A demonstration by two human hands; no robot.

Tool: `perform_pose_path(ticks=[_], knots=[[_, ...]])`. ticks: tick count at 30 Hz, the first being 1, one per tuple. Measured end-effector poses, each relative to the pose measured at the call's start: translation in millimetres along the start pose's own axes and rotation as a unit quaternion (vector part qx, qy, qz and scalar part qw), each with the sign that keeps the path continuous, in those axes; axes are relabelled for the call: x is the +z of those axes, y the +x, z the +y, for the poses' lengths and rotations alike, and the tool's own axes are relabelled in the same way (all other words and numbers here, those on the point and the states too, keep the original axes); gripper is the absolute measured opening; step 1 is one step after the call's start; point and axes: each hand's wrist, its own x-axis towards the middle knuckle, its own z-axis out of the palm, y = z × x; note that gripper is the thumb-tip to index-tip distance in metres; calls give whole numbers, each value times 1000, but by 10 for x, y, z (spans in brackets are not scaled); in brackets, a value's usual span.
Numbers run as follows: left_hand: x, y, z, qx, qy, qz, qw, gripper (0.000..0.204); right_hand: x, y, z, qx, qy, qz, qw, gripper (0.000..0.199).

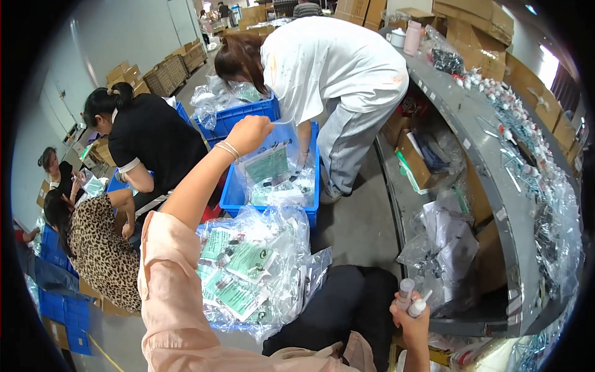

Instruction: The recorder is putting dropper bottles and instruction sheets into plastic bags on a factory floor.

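Note:
My left hand (251, 134) is raised on an outstretched arm, its fingers pinched on the top edge of a clear plastic bag (268, 162). A green printed card shows through the bag, which hangs over a blue crate (230, 197). Low on the right, beside my knee, my right hand (411, 319) is closed round two small bottles. One is a translucent bottle (405, 291) with a rounded top; the other is a white bottle (419, 305) with a narrow nozzle. Nearer me lies a heap of clear bags with green cards (245, 263).
A person in a white shirt (334, 65) bends over the blue crate, one hand inside. Other people (149, 133) work on the left beside blue crates. A curved grey bench (474, 139) runs along the right, bearing many small parts, with boxes and plastic bags (443, 235) on its lower shelf.

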Motion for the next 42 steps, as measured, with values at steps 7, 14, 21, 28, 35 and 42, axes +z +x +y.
perform_pose_path(ticks=[7,14,21,28,35,42], knots=[[-903,-38,987,-161,-404,-24,900,16,240,57,-645,-138,31,-51,989,31],[-988,-641,1963,-207,-699,-107,677,16,754,-37,-1421,-349,-75,-105,928,41],[-1033,-1403,2670,-222,-758,-174,588,17,687,-418,-1332,-550,-292,-31,782,37],[-1568,-1676,2663,31,-409,-234,882,28,191,-623,-1095,-375,-57,-124,917,30],[-1428,-1532,2762,327,-401,-210,829,27,12,-738,-1128,-285,-4,-120,951,36],[-1306,-1543,2751,189,-438,-430,767,24,2,-700,-1104,-268,10,-97,958,37]])
